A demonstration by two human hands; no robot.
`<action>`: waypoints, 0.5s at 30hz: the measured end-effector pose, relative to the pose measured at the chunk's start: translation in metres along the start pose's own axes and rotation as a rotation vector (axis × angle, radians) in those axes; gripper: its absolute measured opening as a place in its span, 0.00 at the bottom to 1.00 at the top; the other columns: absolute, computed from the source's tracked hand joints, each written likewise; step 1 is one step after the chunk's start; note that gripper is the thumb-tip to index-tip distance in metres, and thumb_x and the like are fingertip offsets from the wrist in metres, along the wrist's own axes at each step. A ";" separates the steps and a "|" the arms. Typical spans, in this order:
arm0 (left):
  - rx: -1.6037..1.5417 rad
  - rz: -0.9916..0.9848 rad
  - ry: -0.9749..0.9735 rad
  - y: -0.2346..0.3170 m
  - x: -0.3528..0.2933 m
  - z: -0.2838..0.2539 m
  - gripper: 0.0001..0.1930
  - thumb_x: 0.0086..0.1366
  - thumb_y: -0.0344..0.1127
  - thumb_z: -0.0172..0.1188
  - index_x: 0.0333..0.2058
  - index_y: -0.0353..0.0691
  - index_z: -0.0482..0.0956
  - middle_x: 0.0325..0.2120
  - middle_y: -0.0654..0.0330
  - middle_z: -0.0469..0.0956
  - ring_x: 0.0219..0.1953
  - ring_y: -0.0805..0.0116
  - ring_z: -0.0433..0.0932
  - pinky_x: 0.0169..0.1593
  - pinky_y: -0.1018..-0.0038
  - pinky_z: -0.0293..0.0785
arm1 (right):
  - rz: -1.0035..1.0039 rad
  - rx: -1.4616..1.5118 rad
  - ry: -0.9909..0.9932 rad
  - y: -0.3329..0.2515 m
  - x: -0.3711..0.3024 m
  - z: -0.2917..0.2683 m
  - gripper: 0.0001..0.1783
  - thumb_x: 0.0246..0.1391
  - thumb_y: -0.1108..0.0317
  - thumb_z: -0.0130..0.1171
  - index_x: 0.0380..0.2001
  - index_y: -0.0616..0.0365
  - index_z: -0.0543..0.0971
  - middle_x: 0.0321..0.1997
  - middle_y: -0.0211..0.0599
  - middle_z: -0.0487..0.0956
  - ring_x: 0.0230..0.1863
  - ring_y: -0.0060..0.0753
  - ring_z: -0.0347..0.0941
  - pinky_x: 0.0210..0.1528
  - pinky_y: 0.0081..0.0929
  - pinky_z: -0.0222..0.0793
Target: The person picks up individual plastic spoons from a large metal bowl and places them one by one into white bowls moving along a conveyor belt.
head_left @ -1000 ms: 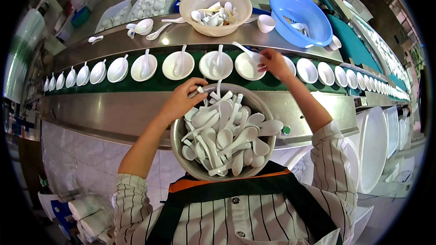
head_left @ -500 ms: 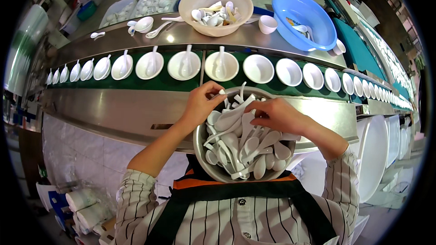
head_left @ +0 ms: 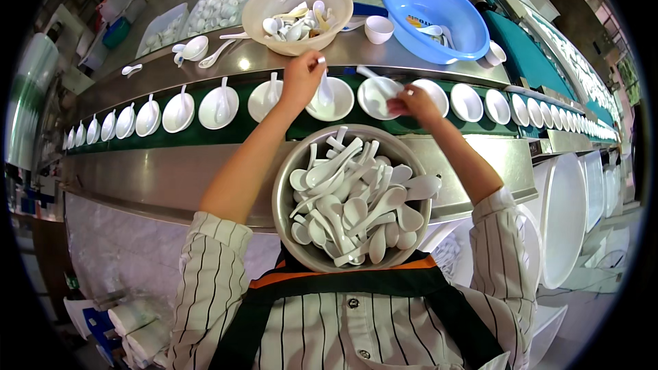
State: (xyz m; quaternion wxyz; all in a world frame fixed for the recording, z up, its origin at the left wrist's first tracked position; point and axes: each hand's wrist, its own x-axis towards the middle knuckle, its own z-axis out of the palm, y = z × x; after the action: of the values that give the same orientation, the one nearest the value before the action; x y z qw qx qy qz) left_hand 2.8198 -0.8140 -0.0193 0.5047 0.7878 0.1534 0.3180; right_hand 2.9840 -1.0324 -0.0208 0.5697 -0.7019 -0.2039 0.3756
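Note:
My left hand [head_left: 303, 82] pinches the handle of a white spoon [head_left: 325, 92], whose scoop hangs over a white bowl [head_left: 345, 104] on the green conveyor belt [head_left: 288, 131]. To the right, my right hand [head_left: 413, 101] is closed on another white spoon [head_left: 372, 77]. That spoon slants over the neighbouring bowl [head_left: 371, 105] and looks slightly blurred. Close to my body stands a round metal basin [head_left: 279, 209] heaped with white spoons [head_left: 356, 209]. Bowls left of my hands each have a spoon in them; those to the right, such as this bowl [head_left: 467, 103], hold none.
Behind the belt, a metal ledge [head_left: 236, 62] carries a beige basin [head_left: 298, 44] with spoons, a blue basin [head_left: 439, 17], a small cup [head_left: 379, 29] and loose spoons. A teal belt [head_left: 524, 62] runs at the far right. White crates [head_left: 221, 7] of crockery stand back left.
Both hands have risen from the spoon basin to the bowls on the belt, each carrying a spoon. The bowls and basins sit farther left in view.

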 end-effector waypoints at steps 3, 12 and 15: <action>0.450 0.100 0.154 -0.037 -0.012 0.009 0.12 0.53 0.32 0.58 0.35 0.33 0.71 0.26 0.56 0.74 0.26 0.68 0.72 0.31 0.74 0.69 | 0.023 -0.040 -0.018 -0.004 -0.032 0.015 0.19 0.53 0.69 0.49 0.45 0.70 0.64 0.31 0.47 0.76 0.29 0.34 0.76 0.31 0.28 0.76; 0.699 0.070 -0.763 0.103 -0.117 -0.006 0.15 0.46 0.41 0.61 0.27 0.35 0.72 0.26 0.50 0.74 0.32 0.54 0.74 0.35 0.63 0.69 | -0.585 -1.108 -0.667 -0.059 -0.138 0.050 0.10 0.43 0.62 0.59 0.30 0.53 0.76 0.26 0.37 0.77 0.29 0.38 0.73 0.33 0.29 0.67; 0.665 0.113 -0.753 0.098 -0.115 -0.003 0.14 0.45 0.40 0.61 0.26 0.34 0.72 0.27 0.49 0.74 0.33 0.52 0.73 0.37 0.62 0.69 | -0.597 -0.955 -0.681 -0.086 -0.142 0.049 0.06 0.41 0.67 0.59 0.26 0.55 0.76 0.25 0.35 0.76 0.29 0.36 0.73 0.33 0.29 0.67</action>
State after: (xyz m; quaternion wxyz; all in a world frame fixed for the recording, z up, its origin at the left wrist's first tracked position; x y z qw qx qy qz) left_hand 2.7240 -0.9201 0.0294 0.2287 0.9730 0.0110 -0.0272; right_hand 2.8692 -1.0794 0.0997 0.1789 -0.6329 -0.7029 0.2708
